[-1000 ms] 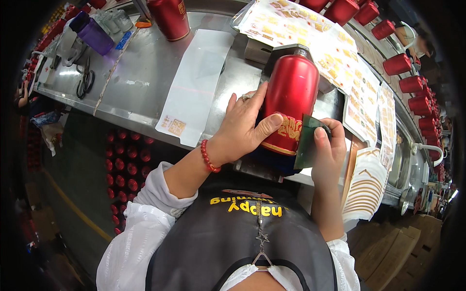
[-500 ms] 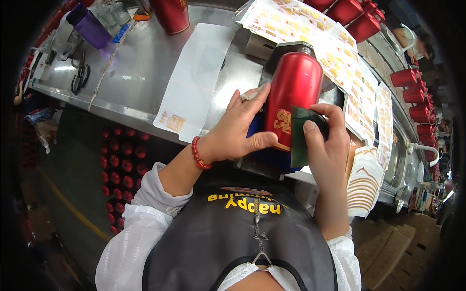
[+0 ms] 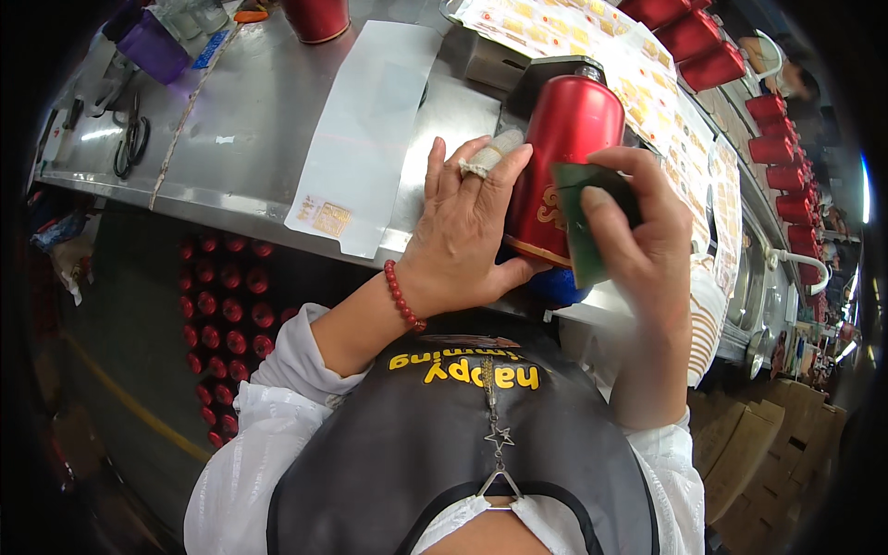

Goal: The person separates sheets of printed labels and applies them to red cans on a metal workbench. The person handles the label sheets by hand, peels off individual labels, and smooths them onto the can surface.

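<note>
A shiny red bottle (image 3: pixel 575 125) with a gold emblem (image 3: pixel 552 205) near its close end lies in a dark holder (image 3: pixel 548 72) on the metal bench. My left hand (image 3: pixel 467 217) rests against its left side, fingers apart, one of them wrapped in a pale covering. Pinched between the thumb and fingers of my right hand (image 3: pixel 638 208) is a flat dark green scraper (image 3: pixel 580 227). It lies over the right part of the emblem and hides some of it. Blue material (image 3: pixel 560 288) shows beneath the bottle's close end.
Sheets of gold decals (image 3: pixel 638 88) cover the bench behind and right of the bottle. A white backing sheet (image 3: pixel 370 129) with one decal lies at left. Scissors (image 3: pixel 132 139) and a purple bottle (image 3: pixel 153 46) sit further left. Several red bottles (image 3: pixel 786 148) line the right side.
My right hand has moved right and slightly up with the scraper, which is now tilted. My left hand has turned more palm-down against the bottle. The view has shifted a little.
</note>
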Available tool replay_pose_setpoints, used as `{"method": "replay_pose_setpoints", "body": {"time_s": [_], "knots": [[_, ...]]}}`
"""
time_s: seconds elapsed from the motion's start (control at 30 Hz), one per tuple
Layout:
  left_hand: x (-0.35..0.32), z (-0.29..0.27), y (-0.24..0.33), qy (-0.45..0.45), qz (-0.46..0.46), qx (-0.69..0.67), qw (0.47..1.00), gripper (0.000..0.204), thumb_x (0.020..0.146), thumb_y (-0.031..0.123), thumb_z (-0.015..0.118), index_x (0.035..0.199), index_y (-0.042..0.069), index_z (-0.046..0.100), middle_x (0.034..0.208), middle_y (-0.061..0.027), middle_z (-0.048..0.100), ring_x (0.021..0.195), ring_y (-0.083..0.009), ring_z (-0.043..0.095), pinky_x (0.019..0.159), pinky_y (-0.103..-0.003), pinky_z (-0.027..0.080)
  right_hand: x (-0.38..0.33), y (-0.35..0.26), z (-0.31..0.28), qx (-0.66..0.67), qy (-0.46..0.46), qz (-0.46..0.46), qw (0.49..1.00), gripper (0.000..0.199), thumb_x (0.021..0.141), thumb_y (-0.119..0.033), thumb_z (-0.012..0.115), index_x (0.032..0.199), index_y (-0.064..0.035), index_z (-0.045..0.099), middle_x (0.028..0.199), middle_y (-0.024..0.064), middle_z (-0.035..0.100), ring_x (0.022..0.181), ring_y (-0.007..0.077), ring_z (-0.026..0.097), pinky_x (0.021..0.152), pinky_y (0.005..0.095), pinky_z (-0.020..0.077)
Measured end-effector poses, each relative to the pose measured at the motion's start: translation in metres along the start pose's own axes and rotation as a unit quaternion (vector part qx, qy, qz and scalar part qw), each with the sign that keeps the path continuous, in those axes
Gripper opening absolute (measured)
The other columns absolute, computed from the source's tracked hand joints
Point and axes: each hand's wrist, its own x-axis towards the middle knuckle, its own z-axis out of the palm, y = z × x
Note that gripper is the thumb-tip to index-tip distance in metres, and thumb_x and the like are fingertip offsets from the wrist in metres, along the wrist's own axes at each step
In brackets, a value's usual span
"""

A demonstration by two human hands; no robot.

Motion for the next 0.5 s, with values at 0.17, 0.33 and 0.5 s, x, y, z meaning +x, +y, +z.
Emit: {"method": "replay_pose_setpoints", "body": {"time_s": [0.17, 0.33, 0.5], "knots": [[0.001, 0.004, -0.002, 0.014, 0.002, -0.003, 1.0, 0.095, 0.075, 0.041, 0.081, 0.147, 0.001, 0.034, 0.141, -0.0188, 0.047, 0.133, -0.0423, 0.04, 0.117, -0.061, 0.01, -0.019, 0.023, -0.003, 0.103, 0.034, 0.071, 0.992, 0.022, 0.091, -0.006, 0.062, 0.113, 0.0005, 0.059, 0.086, 0.0042, 0.066, 0.076, 0.0072, 0.058, 0.069, 0.0227, 0.0491], [-0.032, 0.004, -0.012, 0.127, 0.048, -0.069, 0.988, 0.048, 0.086, 0.024, 0.071, 0.127, 0.001, 0.06, 0.118, -0.0088, 0.069, 0.112, -0.0297, 0.06, 0.119, -0.057, 0.016, -0.04, 0.045, -0.013, 0.172, 0.097, 0.132, 0.971, 0.021, 0.096, -0.007, 0.06, 0.116, -0.0016, 0.057, 0.091, -0.0004, 0.063, 0.08, 0.0046, 0.055, 0.072, 0.0199, 0.0468], [-0.049, 0.01, -0.003, 0.141, 0.032, -0.114, 0.983, 0.031, 0.088, 0.006, 0.066, 0.119, 0.002, 0.066, 0.107, -0.0096, 0.072, 0.103, -0.0272, 0.066, 0.119, -0.047, 0.024, -0.046, 0.059, -0.003, 0.226, 0.076, 0.092, 0.967, 0.021, 0.097, -0.006, 0.059, 0.117, -0.0023, 0.056, 0.094, -0.0008, 0.061, 0.083, 0.0034, 0.054, 0.074, 0.0173, 0.0449]]}}
